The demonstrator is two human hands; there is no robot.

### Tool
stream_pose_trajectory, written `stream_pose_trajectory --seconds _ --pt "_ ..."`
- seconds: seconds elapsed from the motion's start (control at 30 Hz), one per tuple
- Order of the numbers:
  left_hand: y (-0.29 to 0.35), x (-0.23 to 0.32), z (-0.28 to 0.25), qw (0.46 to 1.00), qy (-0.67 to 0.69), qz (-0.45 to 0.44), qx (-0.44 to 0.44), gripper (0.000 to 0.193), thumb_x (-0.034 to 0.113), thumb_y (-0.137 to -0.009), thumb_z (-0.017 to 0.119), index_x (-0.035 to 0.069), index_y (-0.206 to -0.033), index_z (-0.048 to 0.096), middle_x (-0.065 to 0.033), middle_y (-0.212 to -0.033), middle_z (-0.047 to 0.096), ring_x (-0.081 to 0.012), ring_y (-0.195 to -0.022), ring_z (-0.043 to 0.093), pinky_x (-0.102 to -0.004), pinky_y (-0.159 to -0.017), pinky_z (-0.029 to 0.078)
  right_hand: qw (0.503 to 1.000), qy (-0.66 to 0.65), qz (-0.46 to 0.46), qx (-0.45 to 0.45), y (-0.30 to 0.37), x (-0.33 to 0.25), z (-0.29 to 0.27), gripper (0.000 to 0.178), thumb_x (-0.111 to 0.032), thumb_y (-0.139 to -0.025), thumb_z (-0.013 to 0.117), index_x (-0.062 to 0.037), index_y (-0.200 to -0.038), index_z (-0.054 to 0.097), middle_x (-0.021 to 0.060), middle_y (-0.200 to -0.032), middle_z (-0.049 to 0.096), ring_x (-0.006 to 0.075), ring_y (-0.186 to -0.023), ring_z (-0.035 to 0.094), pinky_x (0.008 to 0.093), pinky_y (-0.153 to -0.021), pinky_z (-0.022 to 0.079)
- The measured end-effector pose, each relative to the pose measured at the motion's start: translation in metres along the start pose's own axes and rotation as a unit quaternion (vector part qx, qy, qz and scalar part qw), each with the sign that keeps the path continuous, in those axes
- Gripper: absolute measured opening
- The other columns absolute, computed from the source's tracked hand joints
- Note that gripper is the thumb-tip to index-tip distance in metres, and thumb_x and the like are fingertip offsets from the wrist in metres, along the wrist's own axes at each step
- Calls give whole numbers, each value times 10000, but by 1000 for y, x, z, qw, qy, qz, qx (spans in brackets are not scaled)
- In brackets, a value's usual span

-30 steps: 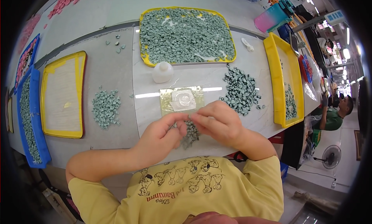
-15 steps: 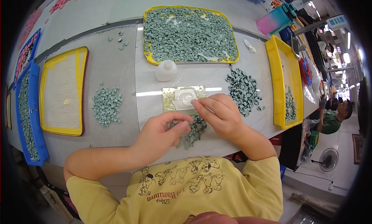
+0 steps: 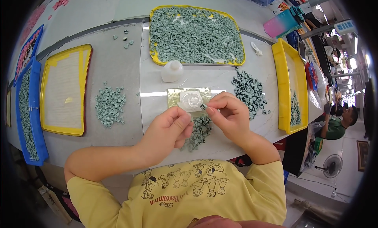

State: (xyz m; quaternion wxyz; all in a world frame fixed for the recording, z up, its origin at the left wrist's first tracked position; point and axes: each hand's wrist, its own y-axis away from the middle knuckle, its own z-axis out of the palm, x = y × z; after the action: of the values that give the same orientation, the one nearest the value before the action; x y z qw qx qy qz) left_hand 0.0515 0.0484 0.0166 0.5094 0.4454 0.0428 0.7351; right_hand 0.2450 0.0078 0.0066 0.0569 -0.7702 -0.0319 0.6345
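My right hand (image 3: 230,117) pinches a small dark-and-green piece (image 3: 203,106) between thumb and fingertips, beside a shallow clear round dish (image 3: 192,100). That dish rests on white paper on a pale green block (image 3: 172,97). My left hand (image 3: 170,127) is closed in a pinch at the block's near edge; what its fingertips hold, if anything, is too small to make out. Between and below the hands lies a pile of green pieces with dark marks (image 3: 200,134), partly hidden by the left hand. Just behind the block stands a white bottle (image 3: 172,72).
A yellow-rimmed tray (image 3: 156,59) full of green pieces lies at the back. Loose piles sit at right (image 3: 249,92) and left (image 3: 110,106). Further left are a paper-lined yellow tray (image 3: 65,90) and a blue bin (image 3: 35,106); a yellow bin (image 3: 281,90) stands right.
My left hand's fingers have curled into a tighter pinch. My right hand has shifted slightly right and nearer me from the dish, with a small piece showing at its fingertips.
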Motion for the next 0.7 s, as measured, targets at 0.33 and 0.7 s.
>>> stream_pose_trajectory --seconds 0.33,0.7 --pt "-2 -4 3 998 56 -16 -18 194 227 -954 386 77 -836 420 -1 -707 443 -65 -535 274 -209 -453 229 943 179 -278 -42 0 -5 4 263 96 -619 684 -2 -854 616 74 -796 566 169 -627 525 259 -541 412" --pt "-2 -7 5 999 -30 29 -11 188 227 -954 389 78 -841 408 5 -705 443 -66 -519 280 -208 -454 246 897 247 -359 -66 -1 -6 3 300 62 -585 707 1 -869 634 67 -818 579 184 -642 531 281 -543 417"
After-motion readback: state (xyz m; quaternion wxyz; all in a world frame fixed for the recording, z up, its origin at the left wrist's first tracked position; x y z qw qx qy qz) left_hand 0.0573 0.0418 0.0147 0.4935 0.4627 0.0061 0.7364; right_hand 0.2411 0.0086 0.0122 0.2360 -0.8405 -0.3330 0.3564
